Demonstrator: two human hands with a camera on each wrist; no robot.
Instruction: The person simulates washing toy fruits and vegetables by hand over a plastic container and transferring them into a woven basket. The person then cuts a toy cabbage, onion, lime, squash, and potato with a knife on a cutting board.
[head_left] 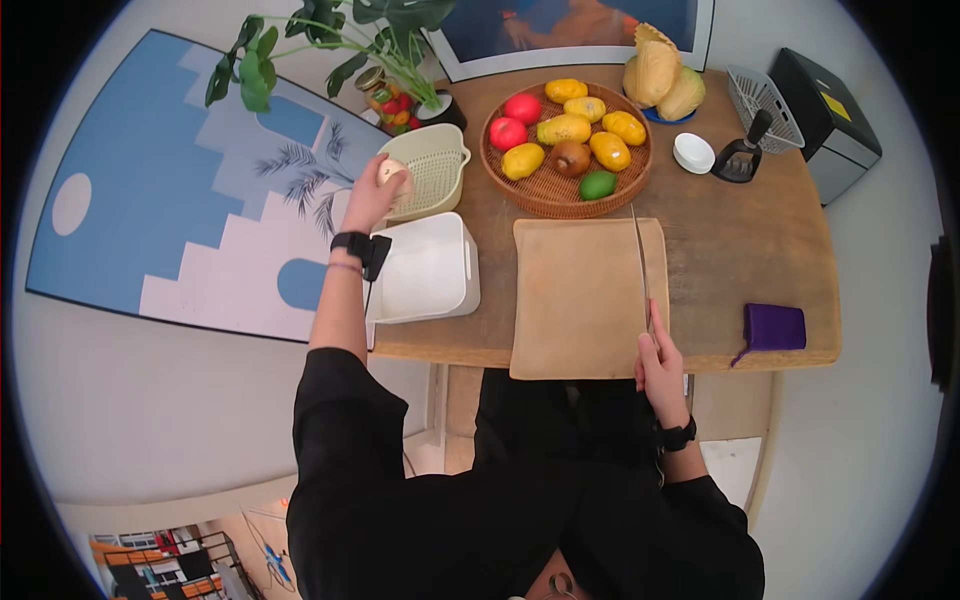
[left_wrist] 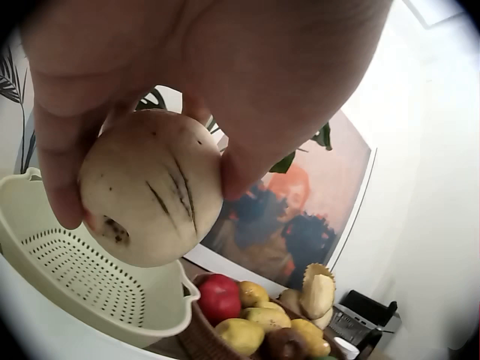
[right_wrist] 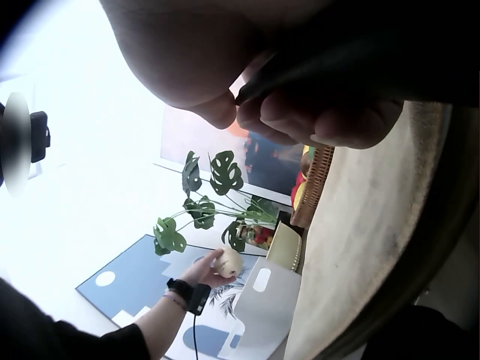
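My left hand (head_left: 372, 195) grips a round, cream-coloured fruit or vegetable (left_wrist: 150, 187) marked with several dark slits and a dark pitted spot. It is held above the left side of a pale green colander (head_left: 440, 172), whose holed bottom shows. Nearer me stands a white plastic bin (head_left: 425, 275). In my right hand (head_left: 662, 372) is a long knife (head_left: 641, 255), its handle wrapped by my fingers and its blade pointing away from me. The blade lies over the right edge of a wooden cutting board (head_left: 585, 300) at the table's front.
Behind the board sits a round wicker basket (head_left: 565, 208) of yellow, red, brown and green produce. Further right are a white bowl (head_left: 694, 153), a black-handled tool (head_left: 742, 155), a grey basket (head_left: 765, 108) and a purple pouch (head_left: 774, 327). A potted plant (head_left: 438, 108) stands behind the colander.
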